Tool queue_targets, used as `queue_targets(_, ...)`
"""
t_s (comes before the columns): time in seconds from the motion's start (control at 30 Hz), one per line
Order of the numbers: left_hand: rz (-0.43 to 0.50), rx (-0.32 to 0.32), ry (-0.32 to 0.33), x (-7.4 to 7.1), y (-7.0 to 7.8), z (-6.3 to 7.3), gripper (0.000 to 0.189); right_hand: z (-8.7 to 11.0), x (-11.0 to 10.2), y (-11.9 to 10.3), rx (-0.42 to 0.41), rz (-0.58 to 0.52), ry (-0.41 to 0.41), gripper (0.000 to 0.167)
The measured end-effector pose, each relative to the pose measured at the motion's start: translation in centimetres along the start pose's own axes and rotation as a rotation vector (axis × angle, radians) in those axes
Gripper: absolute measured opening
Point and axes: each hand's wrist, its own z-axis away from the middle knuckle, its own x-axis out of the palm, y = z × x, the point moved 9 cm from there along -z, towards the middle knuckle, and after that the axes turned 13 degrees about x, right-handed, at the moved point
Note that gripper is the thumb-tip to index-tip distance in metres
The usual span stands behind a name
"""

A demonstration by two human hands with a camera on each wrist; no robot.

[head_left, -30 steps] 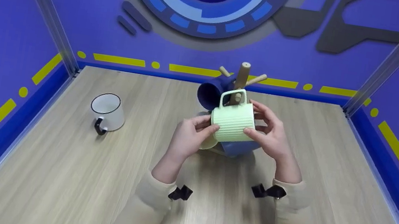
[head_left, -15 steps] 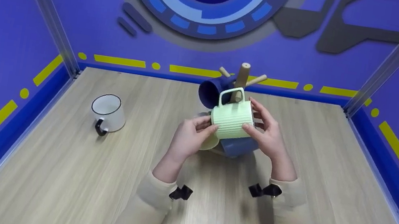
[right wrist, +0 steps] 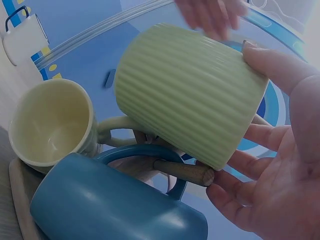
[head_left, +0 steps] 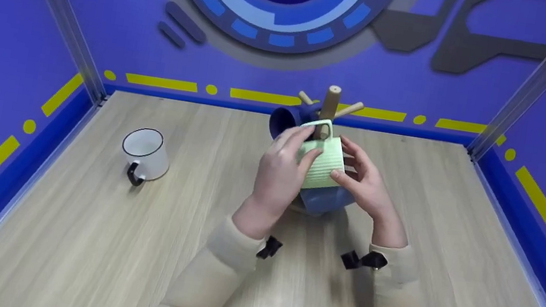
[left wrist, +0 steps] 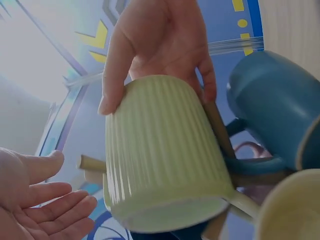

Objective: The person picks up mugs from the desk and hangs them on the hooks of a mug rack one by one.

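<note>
A pale green ribbed mug (head_left: 324, 169) is tilted on its side in front of a wooden mug tree (head_left: 331, 102), its handle upward. My right hand (head_left: 366, 183) grips one end of it, thumb on the ribbed wall and fingers at the far side. Over the mug's left part hovers my left hand (head_left: 277, 178), near the handle. The left wrist view shows that left hand (left wrist: 47, 200) with fingers extended, apart from the mug. Below hang a blue mug (right wrist: 115, 200), its handle round a peg, and a cream mug (right wrist: 55, 125). How the green handle meets the tree is partly hidden.
A dark blue mug (head_left: 284, 118) hangs on the tree's upper left side. On the left of the wooden table (head_left: 172, 247) stands a white mug (head_left: 146, 153) with a black rim and black handle. Blue panels (head_left: 237, 69) enclose the table's back and sides.
My left hand has let go of the green mug's left end and moved up and right toward its handle. The right hand has kept its grip, shifting the mug slightly upward.
</note>
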Motion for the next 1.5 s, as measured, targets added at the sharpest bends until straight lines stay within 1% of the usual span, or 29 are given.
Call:
queue_targets(0.13, -0.055, 0.054, -0.035, 1.2, 0.7, -1.8, 0.033, 0.0, 0.1, 0.1, -0.008, 0.008, -0.016, 0.073)
queue_targets(0.2, -0.085, 0.061, -0.051, 1.8, 0.6, -2.2, 0.027, 0.0, 0.0, 0.1, -0.012, -0.009, -0.018, 0.072)
queue_targets(0.27, -0.102, 0.055, -0.059, 2.1, 0.5, -2.5, 0.022, -0.2, -0.3, 0.1, -0.011, -0.032, 0.005, 0.068)
queue_targets(0.33, -0.113, 0.044, -0.059, 2.3, 0.3, -2.6, 0.018, -0.5, -0.9, -0.1, -0.003, -0.071, 0.054, 0.060)
queue_targets(0.43, -0.114, 0.038, -0.051, 2.4, 0.4, -2.6, 0.017, -1.4, -2.4, -0.4, 0.031, -0.127, 0.184, 0.047)
queue_targets(0.53, -0.120, 0.041, -0.043, 2.4, 0.4, -2.6, 0.016, -2.8, -3.7, -1.0, 0.063, -0.215, 0.281, 0.045)
queue_targets(0.6, -0.120, 0.045, -0.038, 2.5, 0.6, -2.6, 0.016, -3.9, -4.2, -1.5, 0.082, -0.292, 0.296, 0.047)
queue_targets(0.67, -0.121, 0.047, -0.034, 2.5, 0.6, -2.5, 0.015, -5.0, -4.2, -1.7, 0.110, -0.382, 0.270, 0.047)
queue_targets(0.73, -0.121, 0.049, -0.033, 2.6, 0.7, -2.5, 0.015, -6.0, -3.7, -1.7, 0.148, -0.489, 0.214, 0.043)
queue_targets(0.83, -0.123, 0.047, -0.036, 2.7, 0.7, -2.5, 0.014, -7.0, -2.9, -1.5, 0.196, -0.642, 0.129, 0.029)
queue_targets(0.9, -0.123, 0.040, -0.039, 2.7, 0.7, -2.5, 0.014, -7.3, -2.5, -1.5, 0.205, -0.709, 0.089, 0.020)
queue_targets(0.97, -0.124, 0.033, -0.044, 2.7, 0.7, -2.6, 0.014, -7.5, -2.3, -1.6, 0.195, -0.738, 0.074, 0.015)
queue_targets(1.2, -0.106, 0.020, -0.062, 2.3, 0.4, -2.8, 0.015, -7.4, -2.2, -1.8, 0.130, -0.713, 0.069, 0.014)
queue_targets(1.3, -0.063, 0.010, -0.062, 2.0, 0.1, -2.9, 0.013, -7.0, -2.3, -1.8, 0.097, -0.703, 0.083, 0.013)
queue_targets(1.37, -0.026, -0.009, -0.064, 1.7, -0.3, -2.9, 0.013, -6.8, -2.4, -1.8, 0.066, -0.702, 0.096, 0.012)
queue_targets(1.5, 0.046, -0.068, -0.080, 1.2, -1.3, -3.0, 0.014, -6.1, -2.5, -2.0, 0.007, -0.705, 0.119, 0.011)
